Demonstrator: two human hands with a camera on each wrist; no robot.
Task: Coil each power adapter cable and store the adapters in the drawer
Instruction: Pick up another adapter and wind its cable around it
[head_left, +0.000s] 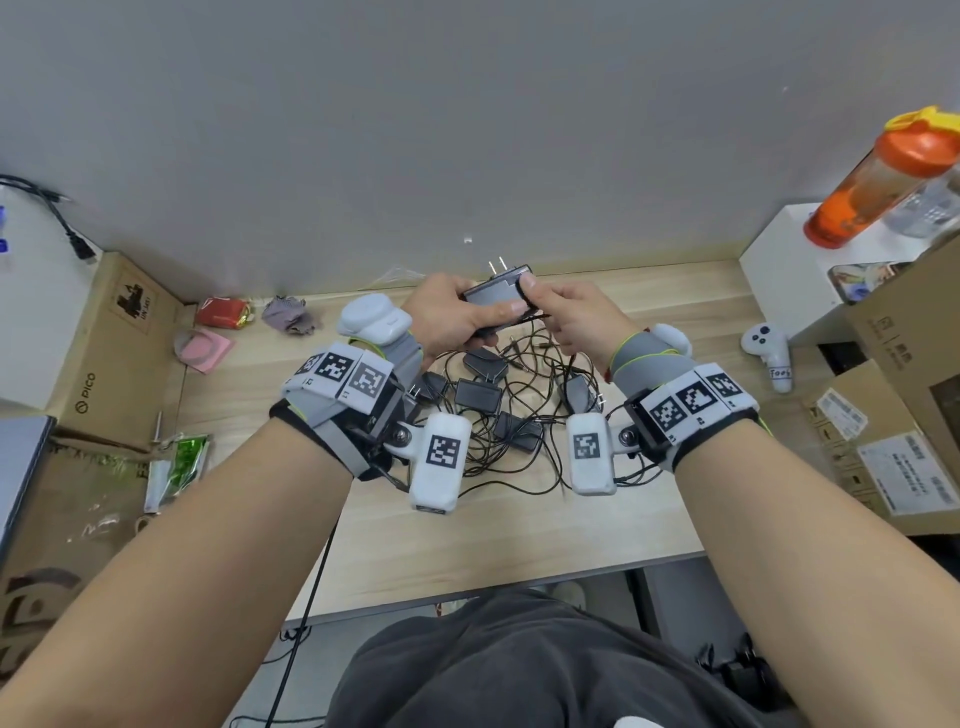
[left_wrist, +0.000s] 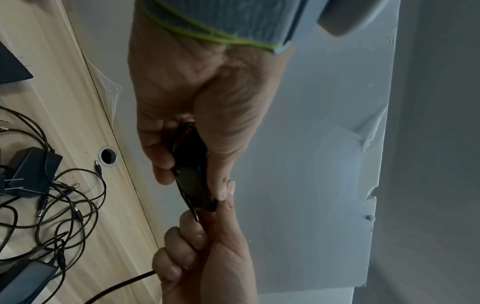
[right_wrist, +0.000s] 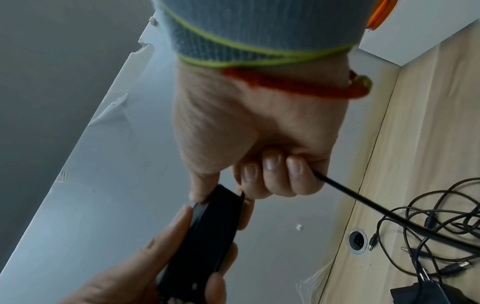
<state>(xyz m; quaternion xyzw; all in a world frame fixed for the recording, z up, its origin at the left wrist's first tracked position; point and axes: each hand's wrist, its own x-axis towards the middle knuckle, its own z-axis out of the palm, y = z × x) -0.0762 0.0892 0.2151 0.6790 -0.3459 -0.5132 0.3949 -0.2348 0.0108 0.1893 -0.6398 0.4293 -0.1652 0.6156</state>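
Note:
Both hands hold one black power adapter (head_left: 498, 296) up above the back of the wooden table (head_left: 519, 519), its plug prongs pointing toward the wall. My left hand (head_left: 467, 317) grips the adapter body (left_wrist: 193, 174) between thumb and fingers. My right hand (head_left: 556, 312) presses its thumb on the adapter's end (right_wrist: 221, 197), and its curled fingers hold the thin black cable (right_wrist: 350, 197), which runs down to the table. Under the hands lies a tangled pile (head_left: 498, 410) of several more black adapters and cables.
Cardboard boxes stand at the left (head_left: 114, 338) and right (head_left: 893, 415). An orange bottle (head_left: 878, 182) sits on a white box at the back right, with a white controller (head_left: 769, 353) below it. A red packet (head_left: 223, 312) and a pink note (head_left: 205, 351) lie at the back left. A cable hole (left_wrist: 107, 156) is near the wall.

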